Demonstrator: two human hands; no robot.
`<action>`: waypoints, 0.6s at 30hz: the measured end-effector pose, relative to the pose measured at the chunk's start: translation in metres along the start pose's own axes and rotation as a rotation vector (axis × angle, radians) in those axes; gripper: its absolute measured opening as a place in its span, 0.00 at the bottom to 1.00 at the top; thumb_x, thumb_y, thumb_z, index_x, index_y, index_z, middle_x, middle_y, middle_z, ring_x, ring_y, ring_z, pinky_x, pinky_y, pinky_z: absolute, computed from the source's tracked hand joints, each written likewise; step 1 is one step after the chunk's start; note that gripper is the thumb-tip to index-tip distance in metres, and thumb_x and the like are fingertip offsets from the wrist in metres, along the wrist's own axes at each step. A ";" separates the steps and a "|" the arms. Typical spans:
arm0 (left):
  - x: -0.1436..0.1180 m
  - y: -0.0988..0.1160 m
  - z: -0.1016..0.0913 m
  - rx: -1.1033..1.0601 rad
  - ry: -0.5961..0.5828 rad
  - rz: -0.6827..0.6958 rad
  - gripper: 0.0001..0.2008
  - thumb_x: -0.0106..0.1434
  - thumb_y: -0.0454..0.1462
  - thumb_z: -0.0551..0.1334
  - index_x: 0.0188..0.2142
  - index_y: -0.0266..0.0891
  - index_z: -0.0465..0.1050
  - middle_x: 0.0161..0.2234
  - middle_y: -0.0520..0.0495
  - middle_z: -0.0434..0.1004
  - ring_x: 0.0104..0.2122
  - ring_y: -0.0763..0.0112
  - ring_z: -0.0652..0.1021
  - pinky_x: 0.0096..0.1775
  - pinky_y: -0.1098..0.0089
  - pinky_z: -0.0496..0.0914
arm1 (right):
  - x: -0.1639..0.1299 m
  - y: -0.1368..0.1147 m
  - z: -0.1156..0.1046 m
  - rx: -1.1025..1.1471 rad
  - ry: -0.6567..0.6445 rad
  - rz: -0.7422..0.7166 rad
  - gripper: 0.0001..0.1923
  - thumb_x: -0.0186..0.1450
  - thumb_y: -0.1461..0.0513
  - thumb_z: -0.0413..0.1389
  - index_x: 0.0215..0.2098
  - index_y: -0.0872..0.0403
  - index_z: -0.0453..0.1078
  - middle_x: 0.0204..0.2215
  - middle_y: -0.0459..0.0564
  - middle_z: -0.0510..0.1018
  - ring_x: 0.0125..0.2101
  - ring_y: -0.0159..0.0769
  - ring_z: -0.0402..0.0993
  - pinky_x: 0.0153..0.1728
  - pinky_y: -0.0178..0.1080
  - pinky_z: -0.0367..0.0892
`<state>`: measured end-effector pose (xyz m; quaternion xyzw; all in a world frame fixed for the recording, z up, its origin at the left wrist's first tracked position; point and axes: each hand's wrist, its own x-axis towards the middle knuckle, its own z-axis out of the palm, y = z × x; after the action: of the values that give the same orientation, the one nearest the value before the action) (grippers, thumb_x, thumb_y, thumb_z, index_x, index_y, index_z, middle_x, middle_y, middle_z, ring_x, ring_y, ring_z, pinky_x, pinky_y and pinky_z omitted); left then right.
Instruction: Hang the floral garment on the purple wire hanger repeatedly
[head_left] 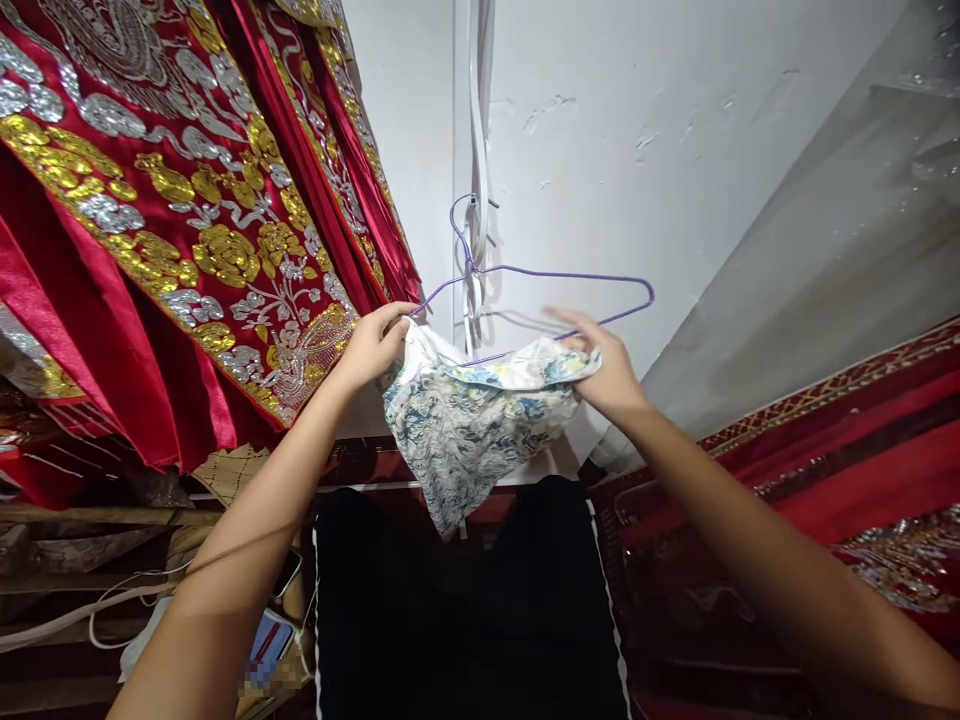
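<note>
A purple wire hanger [555, 273] hangs by its hook from a nail on the white wall. From its left end a small white garment [480, 430] with a blue and yellow print droops, its kind unclear in the folds. My left hand [377, 343] pinches the garment's upper left corner together with the hanger's left end. At the garment's upper right edge, my right hand [607, 365] grips the cloth just below the hanger's bar, some fingers stretched out and blurred. The hanger's right end is bare of cloth.
Red cloth hangings [225, 220] with gold and silver sequins fill the left side. A white cable [478, 110] runs down the wall behind the hanger. Clear plastic sheeting [840, 230] covers the right. Wooden slats [67, 555] and a blue item [268, 640] lie lower left.
</note>
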<state>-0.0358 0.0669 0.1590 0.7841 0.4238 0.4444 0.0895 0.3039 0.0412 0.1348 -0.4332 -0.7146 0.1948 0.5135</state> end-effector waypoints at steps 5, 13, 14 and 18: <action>0.005 -0.010 0.000 0.129 -0.031 0.054 0.14 0.70 0.38 0.54 0.49 0.38 0.74 0.46 0.42 0.76 0.47 0.61 0.76 0.53 0.62 0.69 | 0.015 0.011 -0.038 -0.233 0.325 0.067 0.33 0.53 0.63 0.65 0.57 0.59 0.73 0.43 0.62 0.82 0.39 0.44 0.76 0.38 0.42 0.68; 0.007 -0.008 0.003 0.189 0.043 0.029 0.12 0.68 0.34 0.55 0.46 0.38 0.75 0.43 0.42 0.68 0.49 0.60 0.72 0.55 0.57 0.68 | 0.004 -0.009 -0.048 -0.283 0.296 -0.015 0.46 0.52 0.69 0.63 0.68 0.52 0.58 0.34 0.53 0.83 0.34 0.41 0.78 0.33 0.39 0.66; 0.008 -0.008 0.002 0.197 0.056 0.025 0.11 0.68 0.35 0.56 0.45 0.38 0.75 0.43 0.42 0.68 0.49 0.59 0.71 0.55 0.57 0.67 | 0.003 -0.010 -0.050 -0.290 0.271 -0.005 0.42 0.52 0.68 0.63 0.65 0.51 0.64 0.31 0.52 0.82 0.32 0.40 0.78 0.31 0.39 0.65; 0.005 -0.009 -0.002 0.213 0.149 -0.001 0.10 0.71 0.41 0.56 0.42 0.39 0.73 0.45 0.41 0.70 0.50 0.60 0.71 0.53 0.60 0.67 | 0.006 -0.011 -0.070 -0.181 0.212 0.054 0.18 0.51 0.65 0.63 0.42 0.55 0.81 0.26 0.52 0.79 0.24 0.33 0.70 0.24 0.37 0.59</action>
<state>-0.0415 0.0757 0.1585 0.7538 0.4746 0.4537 -0.0258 0.3616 0.0283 0.1737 -0.5150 -0.6592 0.0964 0.5394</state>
